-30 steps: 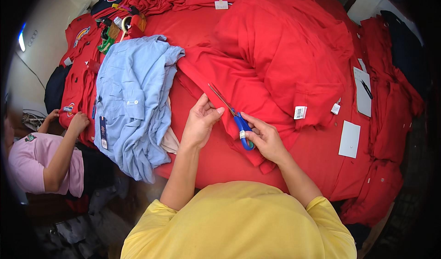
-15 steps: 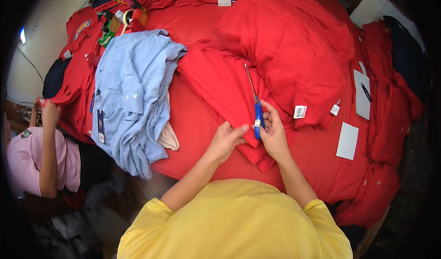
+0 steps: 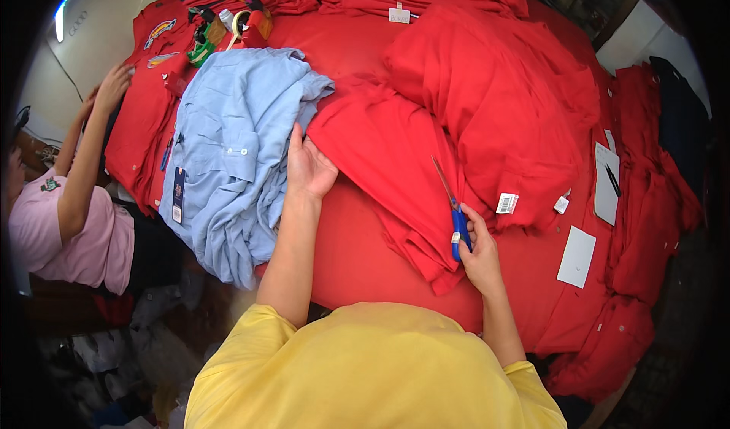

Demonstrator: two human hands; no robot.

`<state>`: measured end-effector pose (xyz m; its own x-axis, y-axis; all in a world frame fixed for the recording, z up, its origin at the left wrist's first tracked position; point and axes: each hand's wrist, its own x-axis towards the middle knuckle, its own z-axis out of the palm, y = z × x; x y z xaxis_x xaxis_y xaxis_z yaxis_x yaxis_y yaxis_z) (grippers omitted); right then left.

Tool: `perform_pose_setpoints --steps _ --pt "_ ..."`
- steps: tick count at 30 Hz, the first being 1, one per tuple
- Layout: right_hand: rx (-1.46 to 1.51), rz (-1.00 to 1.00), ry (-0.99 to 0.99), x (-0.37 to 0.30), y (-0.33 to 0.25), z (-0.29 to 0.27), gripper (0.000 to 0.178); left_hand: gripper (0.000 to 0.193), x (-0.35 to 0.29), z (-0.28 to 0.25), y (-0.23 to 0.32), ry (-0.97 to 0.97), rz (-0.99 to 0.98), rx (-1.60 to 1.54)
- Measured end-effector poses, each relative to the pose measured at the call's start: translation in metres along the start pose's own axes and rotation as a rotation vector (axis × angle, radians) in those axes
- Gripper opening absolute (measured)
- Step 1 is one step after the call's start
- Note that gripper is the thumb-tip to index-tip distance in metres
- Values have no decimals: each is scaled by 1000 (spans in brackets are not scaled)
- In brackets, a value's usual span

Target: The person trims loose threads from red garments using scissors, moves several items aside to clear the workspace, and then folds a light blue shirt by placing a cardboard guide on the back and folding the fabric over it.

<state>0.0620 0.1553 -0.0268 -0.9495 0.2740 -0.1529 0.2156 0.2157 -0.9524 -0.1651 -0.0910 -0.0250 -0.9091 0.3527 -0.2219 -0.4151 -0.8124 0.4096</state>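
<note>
My right hand [image 3: 479,258] grips the blue handles of a pair of scissors [image 3: 461,231], whose blades point away from me over red cloth. Beneath them lies a folded red garment [image 3: 403,178], stretching from the middle of the table toward me. My left hand [image 3: 312,168] is palm up with its fingers extended and nothing in it. It rests at the gap between that red garment and a crumpled light blue shirt [image 3: 228,117] with a dark hang tag. Behind my right hand is a big heap of red garments [image 3: 502,109] with white labels.
A notepad with a pen [image 3: 606,182] and a loose white paper [image 3: 576,256] lie to the right, beside stacked red garments [image 3: 646,193]. Tape and small tools [image 3: 236,30] sit at the far left. A co-worker in a pink shirt [image 3: 72,227] reaches toward red garments [image 3: 144,125].
My left hand has left the red garment's near end and moved up and left to the blue shirt's edge. The scissors stay in my right hand. The co-worker's arms have risen.
</note>
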Motion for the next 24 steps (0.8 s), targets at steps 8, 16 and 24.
perform_pose_setpoints --steps 8,16,24 --pt "22 -57 33 -1 11 3 62 63 -10 8 -4 -84 -39 11" --pt "251 16 -89 -14 15 -1 61 41 -8 -8 -1 -14 73 208" --pt "417 -39 24 -54 -18 -10 55 29 9 8 65 204 804 1029"
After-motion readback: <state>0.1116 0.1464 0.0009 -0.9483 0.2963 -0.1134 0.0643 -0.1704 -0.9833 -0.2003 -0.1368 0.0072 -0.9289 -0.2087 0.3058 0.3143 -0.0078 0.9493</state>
